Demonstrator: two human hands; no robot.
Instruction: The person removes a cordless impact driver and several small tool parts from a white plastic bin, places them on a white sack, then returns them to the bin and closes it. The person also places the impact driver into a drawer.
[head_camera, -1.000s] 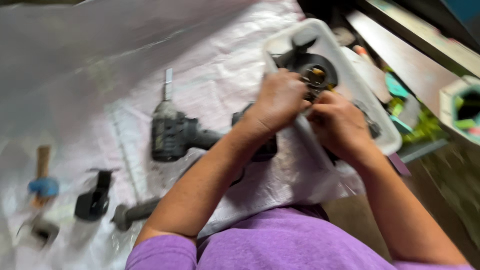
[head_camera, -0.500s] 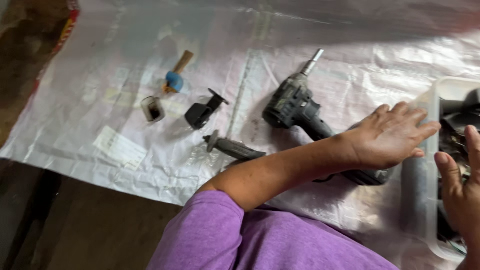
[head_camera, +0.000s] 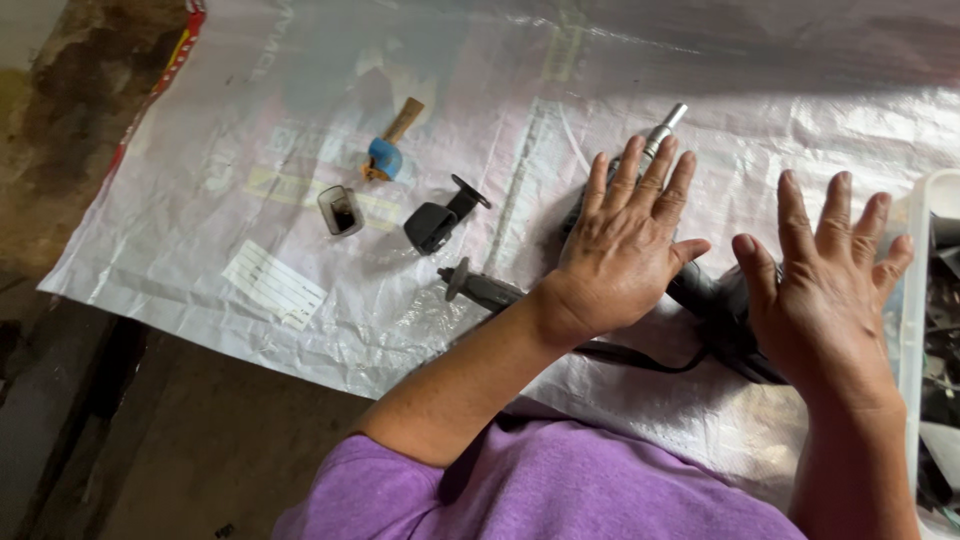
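Both hands have left the white tray (head_camera: 915, 300); the left hand (head_camera: 620, 250) now lies on the power drill (head_camera: 700, 290), fingers spread; the right hand (head_camera: 825, 295) hovers beside it, fingers splayed, nothing gripped.

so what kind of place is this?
Likely an informal repair spot on a floor or low bench: a power drill and loose parts such as a side handle lie on a woven plastic sheet over worn, stained ground, with a white parts tray alongside.
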